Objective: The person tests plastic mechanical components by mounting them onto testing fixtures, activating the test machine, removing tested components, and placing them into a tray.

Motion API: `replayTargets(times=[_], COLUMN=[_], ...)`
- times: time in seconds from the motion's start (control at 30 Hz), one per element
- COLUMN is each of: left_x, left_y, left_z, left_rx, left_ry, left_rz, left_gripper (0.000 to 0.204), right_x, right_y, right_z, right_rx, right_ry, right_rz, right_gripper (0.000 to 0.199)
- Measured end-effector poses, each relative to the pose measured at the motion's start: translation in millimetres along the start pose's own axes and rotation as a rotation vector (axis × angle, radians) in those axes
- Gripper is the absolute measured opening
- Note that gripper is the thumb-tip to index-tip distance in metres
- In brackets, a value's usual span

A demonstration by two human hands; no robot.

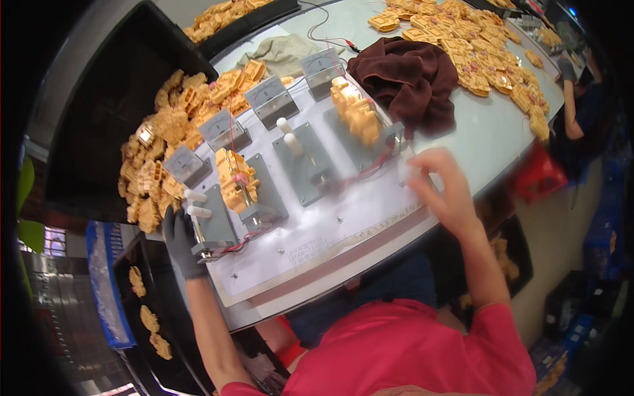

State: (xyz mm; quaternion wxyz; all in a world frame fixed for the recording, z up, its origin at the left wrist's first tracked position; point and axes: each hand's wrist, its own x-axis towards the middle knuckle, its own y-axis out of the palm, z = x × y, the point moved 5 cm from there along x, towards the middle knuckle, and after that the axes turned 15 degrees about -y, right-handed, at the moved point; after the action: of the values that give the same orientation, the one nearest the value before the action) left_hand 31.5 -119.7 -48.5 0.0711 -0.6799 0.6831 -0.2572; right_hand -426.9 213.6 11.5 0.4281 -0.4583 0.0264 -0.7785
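Observation:
My left hand (183, 243), in a dark grey glove, is at the left end of a white test board (317, 231). Its fingers stretch up between the leftmost clamp fixture (214, 218) and a heap of tan plastic parts (148, 178); I see nothing held. My bare right hand (446, 188), slightly blurred, hovers off the right end with thumb and forefinger apart. Close to it, one tan plastic part (356, 112) sits in the rightmost fixture. Another tan part (234, 178) is clamped in the second fixture from the left. The third fixture (304, 162) has no part in it.
Several analog meters (271, 100) stand behind the fixtures. A brown cloth (406, 82) lies crumpled beyond the board, with more tan parts (475, 49) spread at the far right. A black tray (99, 105) leans at left. A person's gloved hand (566, 69) shows at far right.

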Motion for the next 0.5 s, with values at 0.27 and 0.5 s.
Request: replayTargets(times=[0.27, 0.5], left_x=[-74.0, -102.7], left_y=[33.7, 234.2], left_z=[-274.3, -343.8], left_rx=[-0.094, 0.598], left_ry=[0.296, 1.063], left_rz=[0.195, 0.667], left_gripper=[0.045, 0.057], right_x=[26.4, 18.8], right_y=[11.8, 24.3], right_z=[8.7, 5.7], right_rx=[0.167, 0.197], right_ry=[0.058, -0.062], right_rz=[-0.082, -0.240], right_gripper=[0.035, 0.011])
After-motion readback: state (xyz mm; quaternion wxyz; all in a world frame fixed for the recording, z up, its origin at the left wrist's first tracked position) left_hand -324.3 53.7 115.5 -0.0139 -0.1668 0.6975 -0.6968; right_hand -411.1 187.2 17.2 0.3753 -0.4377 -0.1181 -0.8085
